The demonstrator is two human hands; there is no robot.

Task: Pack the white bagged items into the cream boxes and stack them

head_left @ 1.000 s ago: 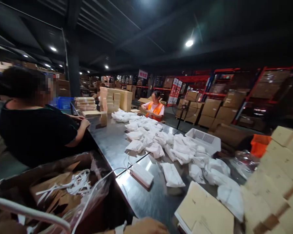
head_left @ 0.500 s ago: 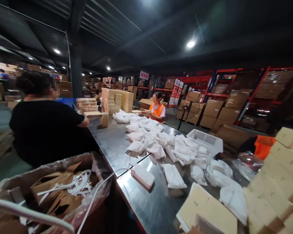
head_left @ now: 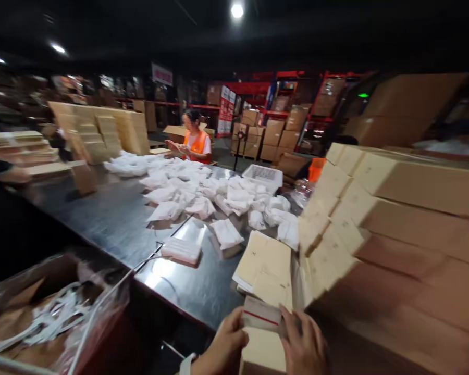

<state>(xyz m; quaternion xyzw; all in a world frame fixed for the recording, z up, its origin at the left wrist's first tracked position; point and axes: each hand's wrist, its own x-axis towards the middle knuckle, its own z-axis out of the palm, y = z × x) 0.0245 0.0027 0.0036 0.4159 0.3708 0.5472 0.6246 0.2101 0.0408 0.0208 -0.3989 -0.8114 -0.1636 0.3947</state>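
Note:
My left hand (head_left: pixel 227 341) is closed on the left side of a small pale cardboard box (head_left: pixel 263 346) at the bottom of the view. On its other side, my right hand (head_left: pixel 304 338) grips the same box, fingers at its raised flap. A red strip runs across that grey-brown flap. The lower part of the box is cut off by the frame. Just beyond it lies a stack of flat cream cardboard pieces (head_left: pixel 266 263) on the metal table (head_left: pixel 97 219). Many white soft packages (head_left: pixel 226 234) are spread over the table farther out.
A tall stack of cartons (head_left: pixel 414 250) rises at my right. At lower left stands a lined bin (head_left: pixel 35 312) with cardboard scraps and white strips. A pale block-shaped device (head_left: pixel 181 250) and its cable lie on the table. A person in an orange vest (head_left: pixel 195 143) works across it.
My view has swung to the right. Both my hands and the small box have come into view at the bottom, while the person in black has mostly left the left edge.

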